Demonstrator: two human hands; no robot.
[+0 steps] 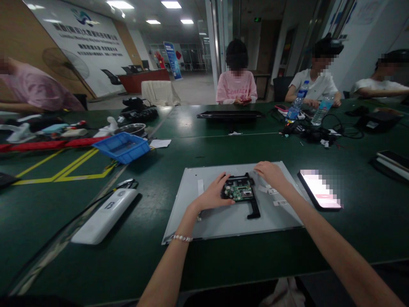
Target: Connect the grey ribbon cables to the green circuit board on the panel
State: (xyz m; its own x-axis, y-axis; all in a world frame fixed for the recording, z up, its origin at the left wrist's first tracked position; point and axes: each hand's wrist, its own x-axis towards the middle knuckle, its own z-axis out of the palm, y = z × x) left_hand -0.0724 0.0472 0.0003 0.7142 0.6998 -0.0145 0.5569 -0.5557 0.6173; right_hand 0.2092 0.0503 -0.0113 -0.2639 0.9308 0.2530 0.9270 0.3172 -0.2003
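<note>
A flat grey metal panel [217, 219] lies on the green table in front of me. On it rests a green circuit board [240, 190] in a black plastic frame [254, 207] with an arm reaching toward me. My left hand [214, 192] grips the board and frame from the left, thumb at the near edge and fingers along the far edge. My right hand [271, 174] is over the panel's far right part, beside the frame's far right corner. Its fingers are bent together, and what they hold, if anything, is hidden. White labels [280, 203] are stuck on the panel.
A lit phone [320, 190] lies right of the panel, a white power bank [107, 215] with a cable to the left. Further off are a blue tray [123, 147], a dark monitor [230, 115], and water bottles [297, 102] among cables. Several people sit around the table.
</note>
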